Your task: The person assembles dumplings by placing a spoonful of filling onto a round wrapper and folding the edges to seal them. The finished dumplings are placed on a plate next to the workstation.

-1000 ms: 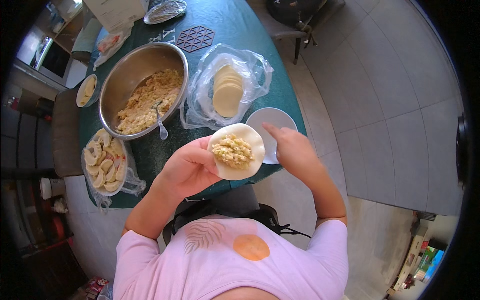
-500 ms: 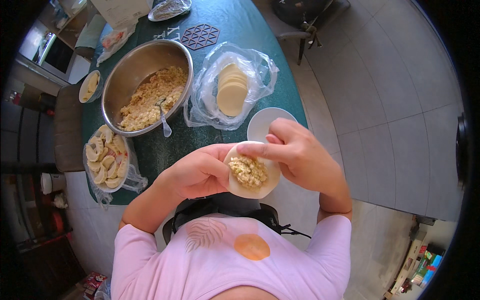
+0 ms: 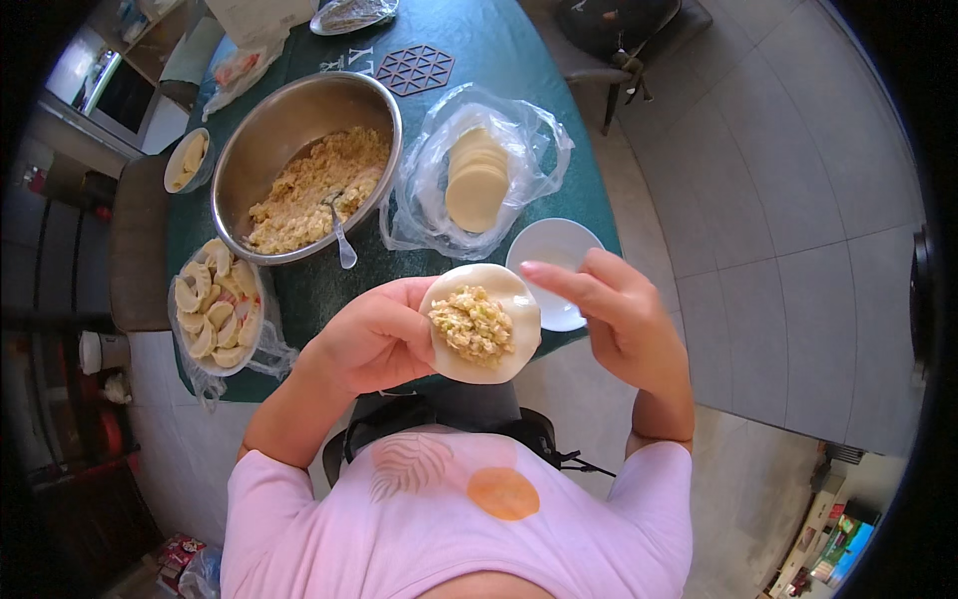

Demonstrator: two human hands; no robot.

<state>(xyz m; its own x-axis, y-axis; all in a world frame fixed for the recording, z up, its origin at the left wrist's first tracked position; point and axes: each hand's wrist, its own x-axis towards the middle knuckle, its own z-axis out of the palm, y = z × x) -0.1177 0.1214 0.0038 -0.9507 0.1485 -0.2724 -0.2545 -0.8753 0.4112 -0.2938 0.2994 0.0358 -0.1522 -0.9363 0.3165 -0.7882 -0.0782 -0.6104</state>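
Observation:
My left hand grips a round dumpling wrapper by its left edge, thumb on top. A mound of chopped filling lies on the wrapper, which is spread flat and unfolded. My right hand holds nothing; its index finger points out toward the wrapper's upper right edge, apart from it, while the other fingers curl in. Under that fingertip is a small white bowl at the table's edge. Beyond my hands, a stack of wrappers sits in an open clear plastic bag.
A large steel bowl contains filling and a spoon. At left, folded dumplings fill a plate above crumpled plastic. A small bowl stands behind it. A dark lattice trivet lies farther back on the green table.
My right hand has drawn off the wrapper's top edge and moved right, over the white bowl's near side. The left hand has shifted the wrapper slightly left and up.

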